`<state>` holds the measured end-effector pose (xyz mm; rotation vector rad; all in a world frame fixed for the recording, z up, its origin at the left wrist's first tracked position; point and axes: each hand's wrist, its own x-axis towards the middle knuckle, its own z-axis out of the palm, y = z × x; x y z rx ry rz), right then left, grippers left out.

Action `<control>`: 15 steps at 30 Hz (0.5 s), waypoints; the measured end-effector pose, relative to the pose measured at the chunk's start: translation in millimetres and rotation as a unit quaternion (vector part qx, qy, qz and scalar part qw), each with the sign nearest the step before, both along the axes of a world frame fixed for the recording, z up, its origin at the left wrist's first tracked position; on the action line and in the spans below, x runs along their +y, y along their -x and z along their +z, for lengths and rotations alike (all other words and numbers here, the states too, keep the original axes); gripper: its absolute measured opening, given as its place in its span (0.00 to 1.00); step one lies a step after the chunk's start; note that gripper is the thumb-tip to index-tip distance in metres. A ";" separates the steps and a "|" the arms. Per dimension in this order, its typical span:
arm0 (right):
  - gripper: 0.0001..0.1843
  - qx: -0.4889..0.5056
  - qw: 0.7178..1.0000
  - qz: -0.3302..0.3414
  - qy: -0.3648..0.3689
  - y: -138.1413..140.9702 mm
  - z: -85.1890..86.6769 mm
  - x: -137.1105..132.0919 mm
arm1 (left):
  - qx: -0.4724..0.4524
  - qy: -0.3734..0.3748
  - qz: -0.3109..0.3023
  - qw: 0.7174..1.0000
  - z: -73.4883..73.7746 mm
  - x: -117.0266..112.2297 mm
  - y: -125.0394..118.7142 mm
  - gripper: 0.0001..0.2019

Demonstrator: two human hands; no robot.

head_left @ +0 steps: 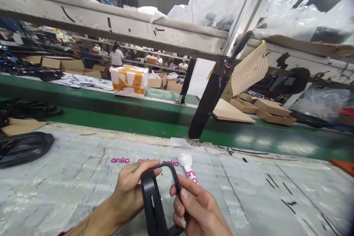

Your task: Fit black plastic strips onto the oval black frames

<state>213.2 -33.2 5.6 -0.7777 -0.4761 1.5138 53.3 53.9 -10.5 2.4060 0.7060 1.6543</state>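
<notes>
In the head view, the left hand (129, 190) and right hand (197, 210) are both clamped on a black plastic loop (155, 199), held between them just above the tabletop (262, 199). It looks light, stiff and smooth (likely a little slippery), best pinched by its thin curved rim

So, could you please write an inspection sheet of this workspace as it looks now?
Surface: worktable under scuffed plastic sheet, black marks.
Job's things: black curved plastic part, held above the table.
Clutter: small white packet; black parts at left.
Grippers: left hand and right hand both grip the part.
Cables: nothing seen.
Surroundings: green conveyor, taped white box, cardboard boxes, bagged goods on shelf, people far behind.
</notes>
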 end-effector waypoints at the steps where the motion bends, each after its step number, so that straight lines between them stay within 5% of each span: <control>1: 0.25 -0.003 1.000 -0.003 0.002 -1.5 -0.8 0.1 | 0.007 0.000 -0.014 1.000 2.1 1.8 -2.2 0.05; 5: 0.25 -0.021 1.000 -0.003 0.017 -10.4 -9.0 2.6 | 0.037 0.029 -0.083 0.996 2.2 10.5 -8.0 0.09; 9: 0.29 -0.047 0.997 -0.002 0.055 -22.4 -25.0 8.2 | 0.096 0.196 -0.104 0.970 -10.4 13.0 -5.2 0.17; 12: 0.32 -0.109 0.990 0.006 0.092 -33.8 -36.0 11.5 | 0.109 0.402 -0.093 0.904 -18.0 7.6 1.8 0.23; 15: 0.33 -0.209 0.972 0.027 0.105 -44.2 -41.2 15.0 | 0.041 0.546 -0.127 0.827 -17.4 0.5 9.9 0.18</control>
